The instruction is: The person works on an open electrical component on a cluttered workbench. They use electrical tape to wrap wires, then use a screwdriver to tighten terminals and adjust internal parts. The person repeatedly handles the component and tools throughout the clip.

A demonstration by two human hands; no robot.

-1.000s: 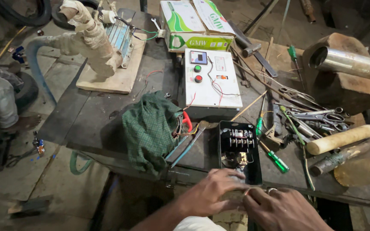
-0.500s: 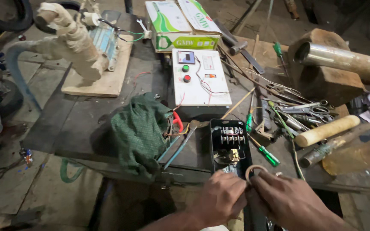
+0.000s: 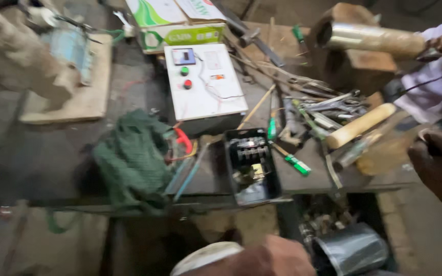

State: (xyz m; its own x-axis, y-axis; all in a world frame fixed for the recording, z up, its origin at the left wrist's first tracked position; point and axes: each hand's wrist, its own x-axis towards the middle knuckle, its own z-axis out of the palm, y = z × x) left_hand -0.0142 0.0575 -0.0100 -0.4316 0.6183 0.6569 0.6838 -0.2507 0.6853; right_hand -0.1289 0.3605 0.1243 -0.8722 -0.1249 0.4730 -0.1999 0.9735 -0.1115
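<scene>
We have pulled both hands back from the black open box (image 3: 251, 166), which a moment ago lay right under our fingers at the near edge of the worktop (image 3: 52, 168). Now it sits there untouched, its terminals and coil showing, just in front of the white control panel (image 3: 204, 82) and beside the green cloth (image 3: 131, 161). Our right hand (image 3: 438, 161) has swung out to the right, near the wooden handle (image 3: 359, 125) and the heap of tools; it looks loosely curled, though we cannot tell whether it holds anything (the frame is blurred). Our left hand (image 3: 274, 255) has dropped low, close to the body, and we cannot tell its grip either. A green screwdriver (image 3: 295, 163) lies just beside the box.
</scene>
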